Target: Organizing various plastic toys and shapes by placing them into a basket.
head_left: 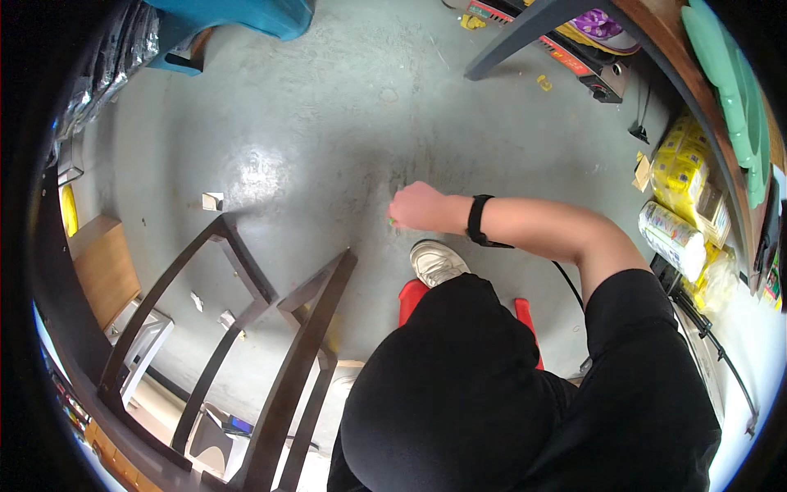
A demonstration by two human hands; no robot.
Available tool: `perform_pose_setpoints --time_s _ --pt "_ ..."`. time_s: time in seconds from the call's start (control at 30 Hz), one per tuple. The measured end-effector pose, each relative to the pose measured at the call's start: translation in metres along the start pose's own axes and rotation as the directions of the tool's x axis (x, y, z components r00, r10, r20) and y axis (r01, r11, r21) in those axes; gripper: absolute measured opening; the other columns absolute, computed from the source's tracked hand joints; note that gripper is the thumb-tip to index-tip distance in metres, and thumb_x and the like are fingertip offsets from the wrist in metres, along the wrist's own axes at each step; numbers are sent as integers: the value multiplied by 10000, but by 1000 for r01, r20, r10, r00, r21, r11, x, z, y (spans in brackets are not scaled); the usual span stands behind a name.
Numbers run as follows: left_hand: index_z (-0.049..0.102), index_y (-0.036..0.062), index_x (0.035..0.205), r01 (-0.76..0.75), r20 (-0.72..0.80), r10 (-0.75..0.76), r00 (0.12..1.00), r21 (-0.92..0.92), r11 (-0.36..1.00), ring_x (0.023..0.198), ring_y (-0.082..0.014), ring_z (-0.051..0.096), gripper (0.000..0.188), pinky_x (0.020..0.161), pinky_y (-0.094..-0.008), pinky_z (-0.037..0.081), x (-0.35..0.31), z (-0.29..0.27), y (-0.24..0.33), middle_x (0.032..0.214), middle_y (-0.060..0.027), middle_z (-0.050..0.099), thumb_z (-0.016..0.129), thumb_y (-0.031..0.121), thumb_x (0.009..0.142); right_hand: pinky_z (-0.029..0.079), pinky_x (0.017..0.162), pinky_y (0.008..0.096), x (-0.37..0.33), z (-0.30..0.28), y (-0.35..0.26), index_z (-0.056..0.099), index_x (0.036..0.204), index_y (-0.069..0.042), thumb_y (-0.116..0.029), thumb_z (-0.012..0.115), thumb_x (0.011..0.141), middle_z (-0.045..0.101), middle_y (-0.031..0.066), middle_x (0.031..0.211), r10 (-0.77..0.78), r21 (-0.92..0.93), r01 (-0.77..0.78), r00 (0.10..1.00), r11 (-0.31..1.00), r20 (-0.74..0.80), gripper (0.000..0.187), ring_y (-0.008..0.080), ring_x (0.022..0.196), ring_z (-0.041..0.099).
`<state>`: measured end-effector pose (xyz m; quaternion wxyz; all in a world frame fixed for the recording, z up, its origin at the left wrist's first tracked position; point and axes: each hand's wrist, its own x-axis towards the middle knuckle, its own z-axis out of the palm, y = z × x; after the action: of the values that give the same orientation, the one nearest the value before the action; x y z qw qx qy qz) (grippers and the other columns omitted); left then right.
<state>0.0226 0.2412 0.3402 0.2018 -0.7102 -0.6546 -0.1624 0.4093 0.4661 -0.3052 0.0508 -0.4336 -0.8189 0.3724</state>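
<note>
My right hand (418, 207) is closed and held out over the grey floor (344, 148), just beyond a white shoe (437, 262). A tiny bit of green (392, 221) shows at the fingers; the rest of what they hold is hidden. A black band (477, 220) circles the right wrist. My left hand is out of view.
Dark wooden chair legs (311, 344) stand on the left. Red stool legs (526, 316) show near the shoe. A table leg (525, 37) and a red-sided box (602, 78) are at the far right, above yellow packs (680, 168). Blue plastic furniture (229, 20) is far left.
</note>
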Motion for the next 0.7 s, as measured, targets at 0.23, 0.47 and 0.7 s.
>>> perform_pose_setpoints --time_s 0.23,0.47,0.7 --pt "707 39 854 31 59 -31 998 -1 1000 616 -184 634 531 564 -316 502 -55 -42 -52 713 -79 680 671 464 1171 547 682 372 -32 -140 -48 870 1202 -136 -324 859 1027 821 87 888 357 670 13 838 742 -412 256 209 685 700" --pt "713 36 869 152 -75 -163 984 -135 979 625 -210 650 526 588 -350 529 -67 38 20 746 -101 719 676 467 1168 548 672 331 -82 -234 -84 862 1186 -110 -221 863 1019 813 79 878 246 500 176 705 848 -665 201 166 700 688" --pt "718 32 884 367 -222 -411 884 -215 905 634 -236 666 521 612 -383 555 -172 9 28 780 -123 758 681 471 1164 572 671 339 -129 -301 -174 860 1154 -100 -183 876 995 818 84 893 28 250 213 706 945 -708 180 201 728 733"
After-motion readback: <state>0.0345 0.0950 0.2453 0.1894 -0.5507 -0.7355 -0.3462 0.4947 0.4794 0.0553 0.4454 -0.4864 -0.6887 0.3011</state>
